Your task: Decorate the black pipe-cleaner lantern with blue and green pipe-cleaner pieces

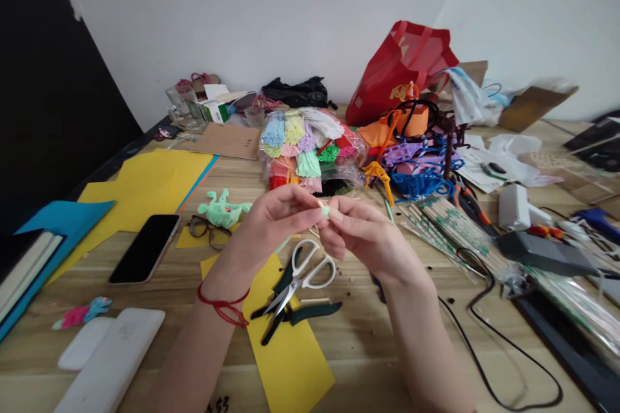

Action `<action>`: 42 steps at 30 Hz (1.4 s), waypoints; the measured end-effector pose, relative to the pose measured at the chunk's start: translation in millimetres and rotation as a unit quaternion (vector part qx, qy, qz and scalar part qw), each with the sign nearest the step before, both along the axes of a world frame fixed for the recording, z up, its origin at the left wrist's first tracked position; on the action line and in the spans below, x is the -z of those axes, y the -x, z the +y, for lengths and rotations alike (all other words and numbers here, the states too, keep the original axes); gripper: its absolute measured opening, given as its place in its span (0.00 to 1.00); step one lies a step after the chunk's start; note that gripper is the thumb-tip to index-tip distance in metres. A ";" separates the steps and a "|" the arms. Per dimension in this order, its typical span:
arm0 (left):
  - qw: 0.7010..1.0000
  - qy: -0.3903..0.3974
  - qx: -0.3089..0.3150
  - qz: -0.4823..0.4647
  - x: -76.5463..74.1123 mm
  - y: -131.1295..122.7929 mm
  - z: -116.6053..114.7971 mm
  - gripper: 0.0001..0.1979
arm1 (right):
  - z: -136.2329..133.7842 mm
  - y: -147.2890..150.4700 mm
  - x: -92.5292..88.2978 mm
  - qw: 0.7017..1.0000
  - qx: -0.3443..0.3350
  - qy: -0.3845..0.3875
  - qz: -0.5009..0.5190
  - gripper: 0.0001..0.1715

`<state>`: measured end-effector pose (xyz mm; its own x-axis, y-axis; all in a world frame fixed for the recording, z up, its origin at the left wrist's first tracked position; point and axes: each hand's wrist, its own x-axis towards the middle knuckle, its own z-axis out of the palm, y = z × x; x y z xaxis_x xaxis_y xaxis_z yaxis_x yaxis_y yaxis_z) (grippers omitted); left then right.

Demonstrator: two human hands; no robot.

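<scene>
My left hand (pixel 283 216) and my right hand (pixel 361 229) meet above the middle of the table, fingertips nearly touching. Both pinch a small mint-green piece (pixel 325 211) between thumbs and forefingers; a thin light tip shows beside it. A red string bracelet circles my left wrist. Below the hands lie white-handled scissors (pixel 294 284) across dark green-handled pliers (pixel 314 313), on a yellow sheet (pixel 290 361). To the left of my left hand is a mint-green fuzzy figure (pixel 223 210), near a pair of glasses (pixel 208 230).
A bag of colourful fuzzy stems (pixel 303 145) and a red bag (pixel 402 68) stand behind. Left are a phone (pixel 145 248), yellow paper (pixel 140 181) and white devices (pixel 113 358). Right are wrapped sticks (pixel 460 232), orange-handled pliers (pixel 472 203) and a black cable (pixel 465 335).
</scene>
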<state>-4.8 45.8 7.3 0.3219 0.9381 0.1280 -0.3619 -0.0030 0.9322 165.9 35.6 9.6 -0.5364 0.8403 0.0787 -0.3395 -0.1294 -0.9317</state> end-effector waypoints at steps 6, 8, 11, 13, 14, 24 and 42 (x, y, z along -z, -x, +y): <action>0.999 0.013 -0.040 -0.008 -5.0 -1.9 -4.2 0.12 | -2.1 7.6 -2.1 1.000 0.002 -0.007 0.002 0.16; 0.996 0.030 -0.084 -0.012 -7.0 -3.6 -5.9 0.12 | -8.9 11.2 -3.1 0.980 0.133 -0.118 -0.095 0.14; 0.991 0.044 -0.128 -0.011 -9.0 -6.2 -8.0 0.12 | -17.1 13.4 -2.6 0.888 0.265 -0.284 -0.248 0.08; 0.990 0.049 -0.131 -0.015 -8.5 -7.8 -9.0 0.12 | -18.8 13.2 -1.3 0.830 0.291 -0.359 -0.312 0.06; 0.990 0.051 -0.127 -0.019 -7.8 -8.6 -9.3 0.12 | -18.6 12.9 -0.7 0.806 0.300 -0.388 -0.332 0.06; 0.996 0.015 -0.083 -0.007 -2.3 -8.1 -9.5 0.12 | -12.1 10.9 -5.0 0.979 0.143 -0.118 -0.084 0.16; 0.988 -0.008 -0.154 0.007 -4.5 -9.4 -15.0 0.09 | -12.7 4.8 0.0 0.684 0.320 -0.537 -0.376 0.04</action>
